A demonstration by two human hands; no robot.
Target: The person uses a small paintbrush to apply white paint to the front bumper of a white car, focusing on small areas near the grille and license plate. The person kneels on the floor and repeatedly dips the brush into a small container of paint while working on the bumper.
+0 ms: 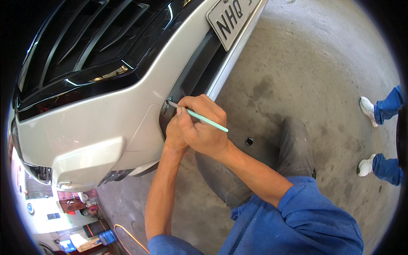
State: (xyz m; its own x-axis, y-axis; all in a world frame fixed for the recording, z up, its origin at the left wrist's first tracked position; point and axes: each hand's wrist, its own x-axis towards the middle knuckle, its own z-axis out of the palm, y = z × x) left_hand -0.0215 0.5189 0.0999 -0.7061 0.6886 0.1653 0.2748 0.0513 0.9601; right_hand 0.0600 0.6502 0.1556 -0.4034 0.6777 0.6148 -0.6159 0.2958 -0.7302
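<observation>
My right hand (204, 127) pinches a thin paintbrush (209, 120) with a mint-green handle. Its tip meets a small scuffed patch (166, 107) on the dark lower trim of a car's bumper (146, 91). Close under the right hand, my left hand (173, 134) lies against the right hand and beside the trim. The left fingers are mostly hidden, so their pose cannot be made out. Pale silver-beige paint covers the bumper around the dark trim.
A number plate (231, 21) is fixed higher on the bumper, near a black grille (85, 46). On the concrete floor (272, 80) stands a small dark round cup (249, 141). Another person's white shoes (368, 111) are at right. An orange hose (129, 236) lies lower left.
</observation>
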